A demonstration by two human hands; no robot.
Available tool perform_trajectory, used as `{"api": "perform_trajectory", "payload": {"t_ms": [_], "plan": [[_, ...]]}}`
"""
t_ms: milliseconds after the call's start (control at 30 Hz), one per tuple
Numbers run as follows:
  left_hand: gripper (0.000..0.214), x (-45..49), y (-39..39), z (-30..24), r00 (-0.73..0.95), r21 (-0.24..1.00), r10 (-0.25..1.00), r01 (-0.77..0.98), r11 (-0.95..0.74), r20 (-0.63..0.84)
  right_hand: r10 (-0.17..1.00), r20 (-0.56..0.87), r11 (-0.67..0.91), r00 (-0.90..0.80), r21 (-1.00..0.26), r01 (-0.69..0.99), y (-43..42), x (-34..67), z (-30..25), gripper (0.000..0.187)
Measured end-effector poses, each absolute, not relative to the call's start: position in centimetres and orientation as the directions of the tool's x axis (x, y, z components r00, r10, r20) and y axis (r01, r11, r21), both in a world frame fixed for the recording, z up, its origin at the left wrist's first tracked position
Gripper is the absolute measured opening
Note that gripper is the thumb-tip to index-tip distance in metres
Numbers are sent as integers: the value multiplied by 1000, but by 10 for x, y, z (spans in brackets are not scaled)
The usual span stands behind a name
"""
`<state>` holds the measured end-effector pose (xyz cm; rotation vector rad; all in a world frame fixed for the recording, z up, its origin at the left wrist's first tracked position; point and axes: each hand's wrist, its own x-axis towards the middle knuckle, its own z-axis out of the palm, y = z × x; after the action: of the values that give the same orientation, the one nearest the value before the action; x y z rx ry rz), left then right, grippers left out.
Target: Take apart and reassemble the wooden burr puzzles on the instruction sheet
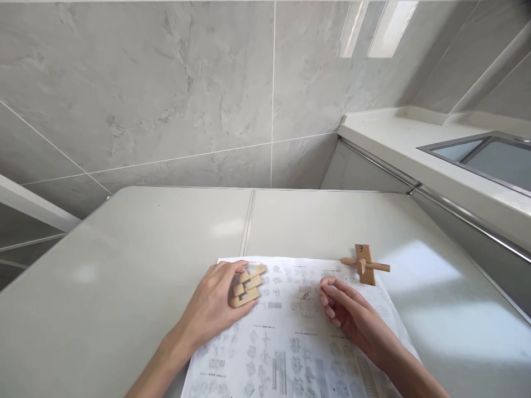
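Observation:
My left hand [213,296] is closed around the left side of a light wooden interlocking puzzle [249,286], with the thumb below and fingers above it. Its flat notched bars cross each other, with gaps between them. Part of the puzzle is hidden by the hand. My right hand [346,309] hovers over the right part of a printed paper sheet [286,323], its fingers curled toward the thumb and no object visible in them. Just beyond that hand, a darker wooden cross-shaped puzzle [365,265] lies at the sheet's upper right edge; one flat piece bears a mark.
The sheet carries rows of small puzzle drawings and lies on a glossy white table [136,265] with a seam down the middle. A grey tiled wall [186,83] rises behind. At right stands a white counter [381,130] with a sink [493,157].

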<state>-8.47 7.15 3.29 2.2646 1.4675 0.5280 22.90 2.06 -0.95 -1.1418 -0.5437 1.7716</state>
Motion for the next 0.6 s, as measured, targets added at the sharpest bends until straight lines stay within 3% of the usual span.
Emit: {"api": "perform_trajectory", "payload": {"t_ms": [133,367,600], "plan": [[54,-45,63,29,428,571,903,729,-377,49,886,-440,-453,-144,-762,-462,21,229,-9,40],[40,-1,49,20,453,592,890,705,-390,48,903,-399,-427,-156,-804,-414,21,228,-7,40],[43,6,42,17,428,608,903,726,-321,-34,929,-326,-360,-174,-903,-235,16,224,-4,41]]}}
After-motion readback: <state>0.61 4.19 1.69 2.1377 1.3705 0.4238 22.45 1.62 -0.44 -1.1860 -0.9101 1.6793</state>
